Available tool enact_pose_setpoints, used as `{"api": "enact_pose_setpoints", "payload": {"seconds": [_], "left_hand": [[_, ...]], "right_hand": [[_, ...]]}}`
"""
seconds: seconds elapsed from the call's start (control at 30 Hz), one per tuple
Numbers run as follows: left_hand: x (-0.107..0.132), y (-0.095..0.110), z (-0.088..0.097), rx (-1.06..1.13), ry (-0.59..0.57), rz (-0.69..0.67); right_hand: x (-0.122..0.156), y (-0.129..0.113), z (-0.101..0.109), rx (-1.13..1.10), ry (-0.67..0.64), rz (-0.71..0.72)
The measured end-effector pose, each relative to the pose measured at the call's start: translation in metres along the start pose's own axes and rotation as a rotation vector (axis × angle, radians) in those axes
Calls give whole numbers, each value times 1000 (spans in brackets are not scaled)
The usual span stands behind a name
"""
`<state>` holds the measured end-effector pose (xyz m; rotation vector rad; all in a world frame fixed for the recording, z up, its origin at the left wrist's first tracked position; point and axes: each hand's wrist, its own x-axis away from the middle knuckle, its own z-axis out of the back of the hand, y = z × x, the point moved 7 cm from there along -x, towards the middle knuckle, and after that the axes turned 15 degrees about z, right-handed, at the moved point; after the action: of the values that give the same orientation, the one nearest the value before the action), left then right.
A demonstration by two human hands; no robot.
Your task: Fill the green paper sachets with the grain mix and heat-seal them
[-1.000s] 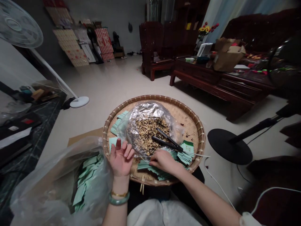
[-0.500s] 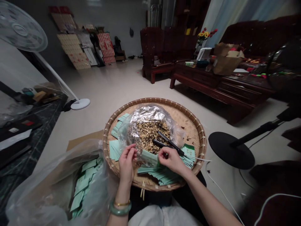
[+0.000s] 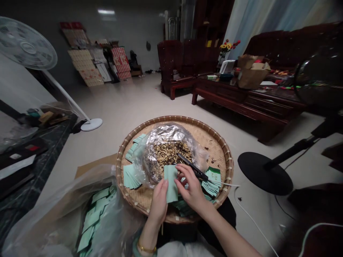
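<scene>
A pale green paper packet (image 3: 170,184) stands upright over the near edge of a clear plastic bag (image 3: 143,160). My left hand (image 3: 160,201) pinches its left side between thumb and fingers. At the right edge of the packet, my right hand (image 3: 191,187) has its fingers curved and apart, the fingertips touching or very near the paper. Inside the bag lies a loose mix of tan and dark dried bits (image 3: 170,153). A black two-armed tool with a white cord, like a hair straightener (image 3: 191,166), rests across the bag's right side.
The bag sits in a round woven bamboo tray (image 3: 229,157). Green packets (image 3: 131,176) lie left and right inside it. A plastic sack (image 3: 59,214) of more packets is at lower left. Fan bases stand at left (image 3: 92,124) and right (image 3: 264,173); a white cord (image 3: 252,216) trails rightward.
The green packet has been raised upright from lying low at the bag's edge. My left hand has moved right and taken hold of it; the right hand's pinch has loosened. The view has tilted slightly.
</scene>
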<state>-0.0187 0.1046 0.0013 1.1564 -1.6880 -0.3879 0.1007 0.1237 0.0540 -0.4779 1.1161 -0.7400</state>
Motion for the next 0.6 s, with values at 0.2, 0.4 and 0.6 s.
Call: {"api": "enact_pose_setpoints", "payload": {"seconds": [0.2,0.4,0.6], "left_hand": [[0,1,-1,-139,-12,-52],[-2,-1,9,-219,-7,-96],[4,5,10,-316,7,-141]], "right_hand": [[-11,3,0,203,-129,102],[-6,0,-2,221,-61,150],[-3,-2,-4,168,2,186]]}}
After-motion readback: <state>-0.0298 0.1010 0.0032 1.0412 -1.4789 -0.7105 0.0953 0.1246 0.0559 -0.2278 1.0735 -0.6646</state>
